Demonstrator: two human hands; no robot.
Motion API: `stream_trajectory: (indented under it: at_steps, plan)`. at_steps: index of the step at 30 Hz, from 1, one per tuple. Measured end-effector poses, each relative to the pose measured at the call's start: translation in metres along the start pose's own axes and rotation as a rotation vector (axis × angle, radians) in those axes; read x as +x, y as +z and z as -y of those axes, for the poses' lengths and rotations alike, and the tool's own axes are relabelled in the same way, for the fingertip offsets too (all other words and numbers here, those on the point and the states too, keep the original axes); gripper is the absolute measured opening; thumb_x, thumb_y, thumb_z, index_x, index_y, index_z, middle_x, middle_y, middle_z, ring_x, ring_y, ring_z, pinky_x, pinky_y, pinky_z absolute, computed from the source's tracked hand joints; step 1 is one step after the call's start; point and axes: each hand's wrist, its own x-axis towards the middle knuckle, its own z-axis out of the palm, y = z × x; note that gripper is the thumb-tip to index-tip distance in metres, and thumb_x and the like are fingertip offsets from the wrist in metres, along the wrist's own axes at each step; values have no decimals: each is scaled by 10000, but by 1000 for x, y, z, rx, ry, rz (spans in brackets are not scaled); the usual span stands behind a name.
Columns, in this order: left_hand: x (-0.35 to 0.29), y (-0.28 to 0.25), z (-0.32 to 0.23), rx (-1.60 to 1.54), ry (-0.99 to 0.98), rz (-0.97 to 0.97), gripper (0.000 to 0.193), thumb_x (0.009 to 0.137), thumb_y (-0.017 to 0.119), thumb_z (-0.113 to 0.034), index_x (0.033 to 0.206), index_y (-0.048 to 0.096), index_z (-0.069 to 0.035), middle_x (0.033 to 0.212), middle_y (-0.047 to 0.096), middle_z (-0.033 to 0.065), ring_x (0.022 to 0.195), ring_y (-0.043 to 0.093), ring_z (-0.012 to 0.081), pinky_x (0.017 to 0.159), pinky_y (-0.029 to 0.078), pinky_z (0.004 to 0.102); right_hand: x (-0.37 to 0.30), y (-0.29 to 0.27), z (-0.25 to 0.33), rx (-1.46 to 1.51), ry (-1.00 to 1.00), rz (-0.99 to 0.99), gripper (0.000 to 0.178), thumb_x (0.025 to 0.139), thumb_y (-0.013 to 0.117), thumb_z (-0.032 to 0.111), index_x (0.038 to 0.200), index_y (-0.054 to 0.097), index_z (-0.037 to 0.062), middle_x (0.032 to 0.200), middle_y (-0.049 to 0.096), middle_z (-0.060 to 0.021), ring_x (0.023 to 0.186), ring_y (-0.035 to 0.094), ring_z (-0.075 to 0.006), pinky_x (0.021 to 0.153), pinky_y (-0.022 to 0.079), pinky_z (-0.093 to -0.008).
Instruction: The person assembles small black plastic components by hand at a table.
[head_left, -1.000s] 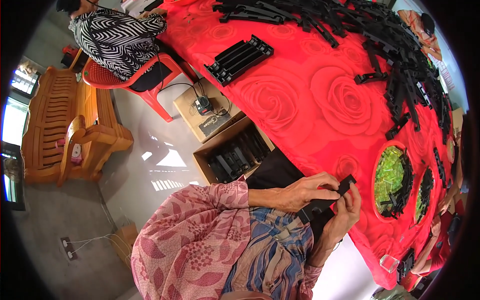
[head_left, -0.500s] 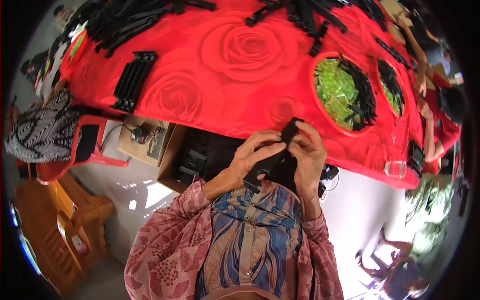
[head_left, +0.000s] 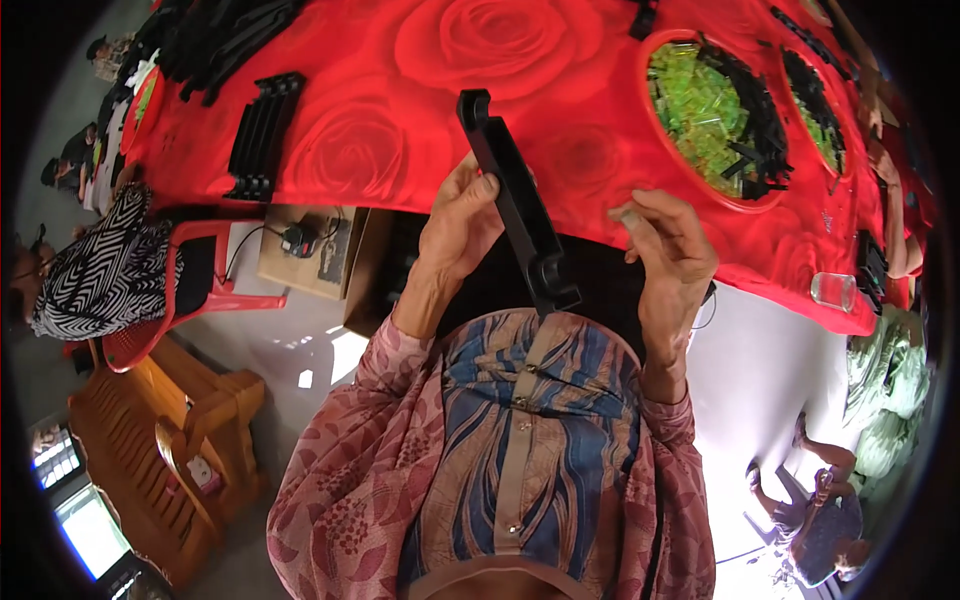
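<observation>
My left hand (head_left: 458,225) is closed round the upper part of a long black plastic piece (head_left: 518,200), thumb on its near face. The piece is a narrow channel with hooked, curved ends, held slantwise over the table edge and my lap. To its right and apart from it, my right hand (head_left: 672,245) is raised with thumb and fingertips pinched together. Whatever is between those fingertips is too small to make out. Beyond that hand stands a red basin (head_left: 745,206) of small green and black pieces.
A red rose-patterned cloth (head_left: 370,165) covers the table. Similar black pieces lie in a row (head_left: 265,135) and a heap (head_left: 225,45) at left. A second basin (head_left: 838,168) and a glass (head_left: 833,291) stand right. Cardboard boxes (head_left: 300,265) and a red chair (head_left: 190,315) are left; other people sit around.
My right hand has come off the black piece and moved right. My left hand has lifted the piece and turned it, so its channel now faces up. The view has shifted slightly.
</observation>
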Motion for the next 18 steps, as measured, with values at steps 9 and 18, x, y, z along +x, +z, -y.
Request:
stream_trajectory:
  at_steps: [9, 18]
  plan:
    - [-12, 22, -1, -21, -101, -134, 605, 1031, 384, -466, 1405, 400, 9, 929, 526, 62, 809, 522, 170, 726, 453, 321, -4, 7, -10, -47, 81, 95, 220, 879, 647, -58, 1090, 632, 2, 920, 704, -76, 745, 586, -53, 628, 446, -192]
    - [-19, 32, 17, 78, -164, -192, 463, 1060, 376, -324, 1352, 488, 17, 966, 635, 100, 830, 604, 178, 767, 504, 323, 7, 29, -5, -398, -416, 206, 362, 734, 736, -87, 1070, 652, 20, 836, 682, -57, 666, 609, -112, 612, 484, -252]
